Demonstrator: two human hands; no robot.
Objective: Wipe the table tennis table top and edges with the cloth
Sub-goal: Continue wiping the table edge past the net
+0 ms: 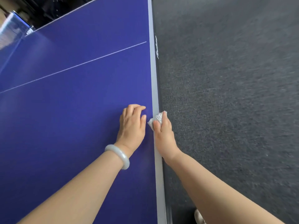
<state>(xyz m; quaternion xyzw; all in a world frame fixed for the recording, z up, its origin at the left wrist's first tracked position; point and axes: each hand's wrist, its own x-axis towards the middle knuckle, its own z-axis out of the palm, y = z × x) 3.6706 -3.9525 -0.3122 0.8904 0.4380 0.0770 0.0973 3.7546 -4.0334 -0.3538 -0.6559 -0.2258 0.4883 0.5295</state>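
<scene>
a smooth, rounded bangle (pixel 119 156), milky white with a faint grey-green sheen, circles the left wrist. beyond the bangle the left hand (pixel 131 125) is bare; behind the bangle the forearm is bare. right of the bangle, the right hand (pixel 163 135) and forearm are bare too.

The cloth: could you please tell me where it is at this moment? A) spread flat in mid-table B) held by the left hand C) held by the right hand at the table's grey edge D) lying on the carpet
C: the right hand grips the cloth against the table's grey edge; the left hand rests empty on the blue top.
</scene>
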